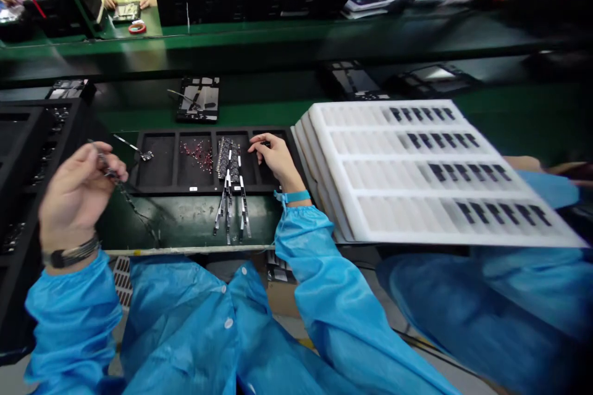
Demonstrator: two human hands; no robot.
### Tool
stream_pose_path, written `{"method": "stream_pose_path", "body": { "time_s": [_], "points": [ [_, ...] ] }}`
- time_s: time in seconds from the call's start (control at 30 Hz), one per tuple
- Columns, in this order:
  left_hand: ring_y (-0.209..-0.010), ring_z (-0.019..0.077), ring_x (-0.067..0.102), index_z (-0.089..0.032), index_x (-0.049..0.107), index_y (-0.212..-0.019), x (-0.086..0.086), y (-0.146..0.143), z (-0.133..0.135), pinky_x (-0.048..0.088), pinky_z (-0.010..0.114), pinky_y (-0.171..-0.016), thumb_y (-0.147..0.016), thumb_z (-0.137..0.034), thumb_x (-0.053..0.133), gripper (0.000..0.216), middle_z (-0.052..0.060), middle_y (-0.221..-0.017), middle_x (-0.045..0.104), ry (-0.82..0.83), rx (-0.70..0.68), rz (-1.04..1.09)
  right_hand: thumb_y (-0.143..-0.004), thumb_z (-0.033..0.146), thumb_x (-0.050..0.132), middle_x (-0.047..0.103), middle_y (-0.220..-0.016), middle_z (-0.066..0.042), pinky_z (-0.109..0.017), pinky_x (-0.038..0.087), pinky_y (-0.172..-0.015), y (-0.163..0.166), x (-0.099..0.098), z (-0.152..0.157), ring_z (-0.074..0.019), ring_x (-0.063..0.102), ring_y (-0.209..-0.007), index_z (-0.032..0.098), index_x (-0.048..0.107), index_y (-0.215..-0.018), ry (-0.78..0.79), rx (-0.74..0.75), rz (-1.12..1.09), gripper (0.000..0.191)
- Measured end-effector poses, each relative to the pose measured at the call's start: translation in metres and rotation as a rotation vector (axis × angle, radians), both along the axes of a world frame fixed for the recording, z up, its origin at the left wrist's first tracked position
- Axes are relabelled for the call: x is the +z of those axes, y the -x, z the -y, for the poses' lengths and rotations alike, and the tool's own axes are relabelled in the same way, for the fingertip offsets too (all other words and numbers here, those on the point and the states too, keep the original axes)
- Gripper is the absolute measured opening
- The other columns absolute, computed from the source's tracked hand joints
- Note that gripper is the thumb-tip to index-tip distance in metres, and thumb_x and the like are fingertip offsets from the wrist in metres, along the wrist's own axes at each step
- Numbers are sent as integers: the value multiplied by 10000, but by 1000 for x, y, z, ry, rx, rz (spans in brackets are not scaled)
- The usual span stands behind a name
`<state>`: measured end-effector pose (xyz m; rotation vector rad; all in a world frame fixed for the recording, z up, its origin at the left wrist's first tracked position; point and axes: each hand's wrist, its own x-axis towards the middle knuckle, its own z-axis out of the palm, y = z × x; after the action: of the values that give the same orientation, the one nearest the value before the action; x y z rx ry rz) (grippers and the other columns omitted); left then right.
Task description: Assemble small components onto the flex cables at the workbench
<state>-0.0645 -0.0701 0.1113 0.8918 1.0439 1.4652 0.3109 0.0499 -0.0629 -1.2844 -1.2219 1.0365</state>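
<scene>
My left hand [76,188] is closed in a pinch on thin metal tweezers [104,163], held above the left end of a black compartment tray [171,188]. My right hand [273,157] reaches into the tray's rightmost compartment with fingers curled down; what they touch is too small to make out. The tray holds small reddish parts [199,154] in one compartment and a bundle of narrow metal strips [230,185] that spill over its front edge onto the green bench.
A stack of white foam trays [370,210] with rows of small dark parts sits at the right. A co-worker's blue sleeve [532,296] lies under it. Black trays stand at the left and back. Another person in yellow works at the far bench.
</scene>
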Motion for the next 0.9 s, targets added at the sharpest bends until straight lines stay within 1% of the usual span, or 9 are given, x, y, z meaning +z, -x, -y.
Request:
{"method": "stream_pose_path", "body": {
  "time_s": [0.1,0.17,0.23,0.37,0.43,0.5,0.63,0.73,0.9],
  "points": [
    [-613,165,600,-210,815,-897,36,8,15,533,272,-580,-820,-235,832,83,13,-628,640,-107,-50,-281,-827,138,604,718,-789,-10,-207,428,-476,0,1,1,-93,486,-534,188,681,-935,-10,2,21,142],
    [-632,181,616,-233,833,-928,39,8,13,482,277,-566,-798,-317,855,156,24,-674,693,-39,-74,-560,-832,131,598,718,-793,-10,-208,428,-478,1,2,1,-92,484,-531,185,681,-939,-15,2,28,146],
    [-689,198,646,-234,818,-900,20,1,0,475,290,-602,-785,-428,847,227,41,-773,753,51,-208,-829,-828,116,589,716,-791,-9,-212,428,-477,1,3,1,-92,483,-528,182,679,-941,-11,3,28,159],
    [-786,250,692,-208,724,-811,-58,-27,-24,512,347,-738,-832,-535,717,327,67,-834,771,194,-749,-1142,-820,101,581,708,-778,2,-211,415,-467,1,5,-1,-90,479,-515,183,664,-935,16,7,19,164],
    [-826,268,699,-206,697,-849,-96,-40,-26,507,364,-773,-889,-476,642,278,74,-866,769,205,-839,-1233,-823,102,582,709,-779,6,-209,407,-465,1,5,-2,-85,470,-505,186,658,-935,20,15,21,160],
    [-874,279,694,-213,682,-909,-122,-48,-20,501,377,-807,-913,-417,636,209,79,-924,765,142,-818,-1299,-834,106,587,711,-792,3,-213,407,-468,0,5,-3,-83,467,-500,190,655,-939,14,25,30,151],
    [-999,306,660,-229,655,-948,-143,-53,-5,500,417,-901,-890,-284,714,100,86,-1016,730,-61,-746,-1300,-878,131,618,701,-827,-10,-227,421,-477,-3,2,-2,-90,478,-520,201,650,-950,5,42,50,105],
    [-1040,305,610,-222,634,-946,-147,-54,3,486,438,-932,-922,-207,682,55,90,-1033,689,-166,-734,-1277,-913,149,639,691,-849,-9,-234,436,-482,-6,-5,-2,-103,486,-548,222,621,-1009,-5,43,57,122],
    [-1053,296,555,-202,641,-1004,-149,-56,12,448,440,-923,-978,-171,644,40,100,-1087,661,-236,-717,-1320,-968,193,668,672,-901,-7,-224,453,-506,-9,-15,-5,-108,514,-602,258,508,-1045,-17,13,23,189]
  ]
}}
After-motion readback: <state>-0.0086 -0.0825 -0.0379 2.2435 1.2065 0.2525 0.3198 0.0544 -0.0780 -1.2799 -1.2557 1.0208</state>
